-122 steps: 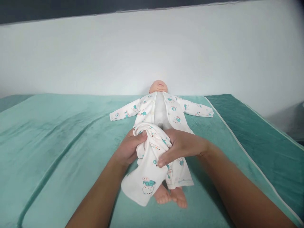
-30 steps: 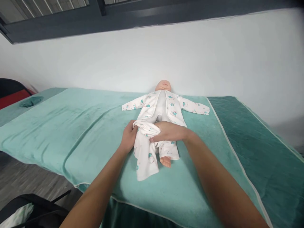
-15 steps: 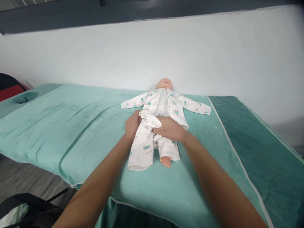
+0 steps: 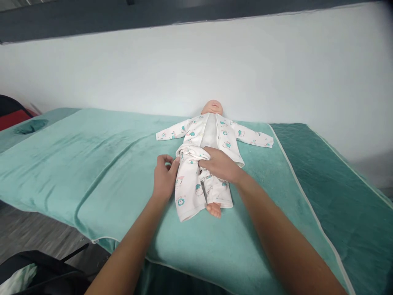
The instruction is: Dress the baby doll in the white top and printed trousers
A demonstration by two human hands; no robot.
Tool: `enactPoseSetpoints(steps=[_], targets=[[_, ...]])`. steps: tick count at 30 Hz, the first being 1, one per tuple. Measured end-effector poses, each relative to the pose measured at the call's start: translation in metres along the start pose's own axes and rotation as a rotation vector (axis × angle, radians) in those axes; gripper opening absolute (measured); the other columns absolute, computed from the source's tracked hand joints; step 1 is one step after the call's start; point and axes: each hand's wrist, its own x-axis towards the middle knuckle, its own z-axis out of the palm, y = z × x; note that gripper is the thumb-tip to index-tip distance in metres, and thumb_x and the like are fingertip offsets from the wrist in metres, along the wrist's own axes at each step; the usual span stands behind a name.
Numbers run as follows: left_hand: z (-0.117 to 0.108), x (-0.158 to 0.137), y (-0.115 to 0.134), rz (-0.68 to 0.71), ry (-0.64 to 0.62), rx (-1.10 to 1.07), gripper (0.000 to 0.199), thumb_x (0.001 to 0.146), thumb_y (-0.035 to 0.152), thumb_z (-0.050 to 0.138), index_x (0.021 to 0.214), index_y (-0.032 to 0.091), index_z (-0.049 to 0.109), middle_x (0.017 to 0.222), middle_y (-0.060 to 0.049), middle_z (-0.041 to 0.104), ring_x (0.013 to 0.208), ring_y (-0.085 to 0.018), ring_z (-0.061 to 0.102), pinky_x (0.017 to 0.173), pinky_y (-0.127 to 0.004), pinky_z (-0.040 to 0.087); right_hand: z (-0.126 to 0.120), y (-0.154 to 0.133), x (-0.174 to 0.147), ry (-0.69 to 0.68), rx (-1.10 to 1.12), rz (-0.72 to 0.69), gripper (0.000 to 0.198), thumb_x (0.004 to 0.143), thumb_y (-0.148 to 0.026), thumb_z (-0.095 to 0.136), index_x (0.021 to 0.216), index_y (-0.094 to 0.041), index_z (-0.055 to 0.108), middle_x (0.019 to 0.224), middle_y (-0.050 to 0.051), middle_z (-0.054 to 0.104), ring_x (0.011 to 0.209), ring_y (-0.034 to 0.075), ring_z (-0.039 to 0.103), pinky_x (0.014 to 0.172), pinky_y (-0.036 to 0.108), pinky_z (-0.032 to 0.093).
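A baby doll [image 4: 212, 107] lies on its back, dressed in an open white printed jacket [image 4: 227, 137] with its sleeves spread to both sides. Matching baby pants [image 4: 188, 190] are on its lower body, bunched at the waist. One doll foot [image 4: 214, 209] sticks out of the right pant leg; the other foot is hidden in the left one. My right hand [image 4: 219, 164] pinches the pants at the bunched waistband. Beside the left edge of the pants is my left hand [image 4: 166, 174], its fingers bent and apart, the thumb tip close to the cloth.
A light green cover [image 4: 116, 164] with a pale edge lies over the bed, on top of a darker green one [image 4: 337, 176]. A white wall [image 4: 196, 69] rises behind the doll. A black bag or chair [image 4: 46, 272] with something pale on it stands at lower left.
My left hand has let go of the waistband and moved slightly left and down. The left pant leg has swung right toward the foot. My right hand keeps its hold.
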Motion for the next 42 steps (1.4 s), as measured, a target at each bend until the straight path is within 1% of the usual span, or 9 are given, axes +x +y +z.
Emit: enactPoseSetpoints(steps=[2, 5, 9, 16, 29, 32, 35, 39, 42], targets=[[-0.010, -0.025, 0.005, -0.112, -0.107, -0.103, 0.036, 0.088, 0.055, 0.054, 0.092, 0.020, 0.053, 0.085, 0.000, 0.060, 0.069, -0.013, 0.052, 0.063, -0.025, 0.040, 0.001, 0.000, 0.000, 0.016, 0.001, -0.002, 0.008, 0.079, -0.029, 0.050, 0.077, -0.021, 0.049, 0.081, 0.000, 0.061, 0.074, 0.017, 0.055, 0.063, 0.028, 0.037], [-0.020, -0.056, 0.013, -0.275, -0.261, -0.286, 0.047, 0.086, 0.060, 0.056, 0.110, 0.021, 0.056, 0.076, 0.002, 0.060, 0.064, -0.013, 0.052, 0.058, -0.024, 0.040, 0.001, -0.001, 0.000, 0.034, -0.002, -0.006, 0.008, 0.079, -0.029, 0.050, 0.077, -0.021, 0.049, 0.081, 0.000, 0.061, 0.074, 0.017, 0.055, 0.063, 0.028, 0.037], [-0.020, -0.077, 0.021, -0.414, -0.330, -0.488, 0.059, 0.079, 0.052, 0.070, 0.127, 0.022, 0.055, 0.079, 0.001, 0.063, 0.068, -0.013, 0.056, 0.063, -0.024, 0.045, 0.000, -0.003, -0.001, 0.039, -0.017, 0.005, 0.007, 0.079, -0.028, 0.050, 0.076, -0.021, 0.048, 0.080, 0.000, 0.060, 0.074, 0.017, 0.055, 0.063, 0.028, 0.036], [-0.012, -0.088, 0.022, -0.652, -0.325, -0.902, 0.044, 0.076, 0.047, 0.075, 0.103, 0.013, 0.068, 0.086, -0.006, 0.070, 0.063, -0.013, 0.060, 0.051, -0.023, 0.046, 0.001, -0.002, -0.002, 0.017, -0.006, -0.027, 0.009, 0.079, -0.030, 0.050, 0.076, -0.021, 0.048, 0.080, 0.000, 0.060, 0.074, 0.017, 0.054, 0.063, 0.028, 0.036], [-0.018, -0.085, 0.002, -0.766, -0.390, -1.177, 0.028, 0.087, 0.041, 0.066, 0.104, 0.019, 0.068, 0.102, -0.005, 0.071, 0.077, -0.013, 0.064, 0.064, -0.024, 0.056, -0.001, -0.002, -0.003, -0.010, 0.020, -0.049, 0.013, 0.079, -0.029, 0.051, 0.085, -0.020, 0.059, 0.091, 0.002, 0.066, 0.080, 0.018, 0.058, 0.066, 0.029, 0.039], [-0.020, -0.086, 0.003, -0.747, -0.431, -1.128, 0.030, 0.088, 0.043, 0.065, 0.105, 0.019, 0.069, 0.100, -0.006, 0.071, 0.078, -0.014, 0.064, 0.063, -0.025, 0.054, -0.001, -0.001, -0.004, -0.012, 0.013, -0.040, 0.014, 0.079, -0.029, 0.052, 0.086, -0.020, 0.059, 0.092, 0.003, 0.066, 0.081, 0.019, 0.059, 0.066, 0.029, 0.040], [-0.024, -0.082, 0.009, -0.696, -0.438, -0.907, 0.040, 0.085, 0.049, 0.066, 0.108, 0.016, 0.069, 0.098, -0.009, 0.070, 0.074, -0.017, 0.063, 0.060, -0.028, 0.051, -0.002, -0.001, -0.004, -0.015, 0.006, -0.057, 0.012, 0.080, -0.029, 0.051, 0.086, -0.020, 0.059, 0.092, 0.002, 0.066, 0.082, 0.019, 0.059, 0.067, 0.029, 0.040], [-0.025, -0.066, 0.013, -0.436, -0.272, -0.465, 0.048, 0.083, 0.056, 0.064, 0.111, 0.018, 0.067, 0.102, -0.007, 0.070, 0.079, -0.018, 0.061, 0.067, -0.027, 0.047, -0.002, -0.001, -0.004, -0.023, 0.007, -0.071, 0.010, 0.080, -0.028, 0.052, 0.084, -0.021, 0.056, 0.089, 0.001, 0.065, 0.081, 0.018, 0.059, 0.068, 0.029, 0.040], [-0.020, -0.049, 0.010, -0.282, -0.176, -0.280, 0.047, 0.084, 0.057, 0.061, 0.112, 0.020, 0.063, 0.104, -0.005, 0.067, 0.083, -0.017, 0.059, 0.070, -0.027, 0.045, -0.002, -0.002, -0.004, -0.017, -0.020, -0.055, 0.008, 0.080, -0.029, 0.052, 0.079, -0.021, 0.050, 0.082, 0.001, 0.062, 0.075, 0.017, 0.056, 0.064, 0.028, 0.037]])
